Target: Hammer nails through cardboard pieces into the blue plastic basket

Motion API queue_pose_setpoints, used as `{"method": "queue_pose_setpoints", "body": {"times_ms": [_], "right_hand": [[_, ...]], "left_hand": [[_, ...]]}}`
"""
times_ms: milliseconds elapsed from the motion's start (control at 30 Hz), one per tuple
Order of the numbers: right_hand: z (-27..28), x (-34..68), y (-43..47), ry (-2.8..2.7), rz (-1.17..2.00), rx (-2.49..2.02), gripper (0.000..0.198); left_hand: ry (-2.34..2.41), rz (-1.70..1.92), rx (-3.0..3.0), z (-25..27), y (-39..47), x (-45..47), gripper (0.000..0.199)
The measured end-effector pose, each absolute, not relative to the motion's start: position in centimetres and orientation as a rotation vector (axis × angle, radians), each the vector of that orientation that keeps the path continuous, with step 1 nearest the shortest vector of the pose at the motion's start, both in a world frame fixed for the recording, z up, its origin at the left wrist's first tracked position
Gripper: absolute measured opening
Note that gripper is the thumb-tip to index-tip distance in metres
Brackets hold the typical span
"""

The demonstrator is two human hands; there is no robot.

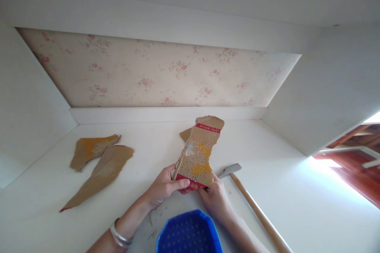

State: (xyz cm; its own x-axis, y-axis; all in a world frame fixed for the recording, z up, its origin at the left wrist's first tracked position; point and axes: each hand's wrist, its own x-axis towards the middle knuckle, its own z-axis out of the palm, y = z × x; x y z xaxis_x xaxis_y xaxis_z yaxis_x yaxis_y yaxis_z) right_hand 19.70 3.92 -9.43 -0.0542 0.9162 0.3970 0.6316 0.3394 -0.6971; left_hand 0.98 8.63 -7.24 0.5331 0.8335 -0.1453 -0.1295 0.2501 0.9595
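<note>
Between both hands is a torn piece of cardboard (pixel 194 154), brown with many small holes, red printed bands, yellow patches and some clear tape. My left hand (pixel 168 184) is closed on its lower left corner, thumb on top. At the lower right edge, my right hand (pixel 215 193) pinches the same piece. Part of another brown flap (pixel 185 134) shows behind its upper left side; I cannot tell whether it is joined on. Just below the hands stands a blue plastic basket (pixel 188 231) with a perforated bottom.
A hammer-like tool (pixel 252 201) with a grey metal head and long wooden handle lies right of my right hand. Two torn cardboard scraps (pixel 109 166) lie on the white surface at left. White panels enclose the sides and top; flowered wallpaper (pixel 178 75) covers the back.
</note>
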Motion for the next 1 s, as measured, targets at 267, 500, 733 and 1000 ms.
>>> {"method": "queue_pose_setpoints", "body": {"times_ms": [267, 500, 733, 1000], "right_hand": [[-9.94, 19.67, 3.77, -1.778, 0.351, -1.381, 0.023], [-9.37, 19.75, 3.56, -1.772, 0.338, -1.326, 0.027], [-9.88, 19.69, 3.80, -1.731, 0.307, -1.413, 0.019], [-9.68, 19.59, 3.86, -1.747, 0.321, -1.360, 0.019]], "left_hand": [[0.796, 0.720, 1.127, -7.37, 8.69, 1.13, 0.046], [0.798, 0.659, 1.139, -7.11, 8.63, 1.08, 0.054], [0.798, 0.669, 1.139, -7.00, 8.59, 1.22, 0.056], [0.814, 0.660, 1.147, -7.24, 8.64, 1.24, 0.054]]}}
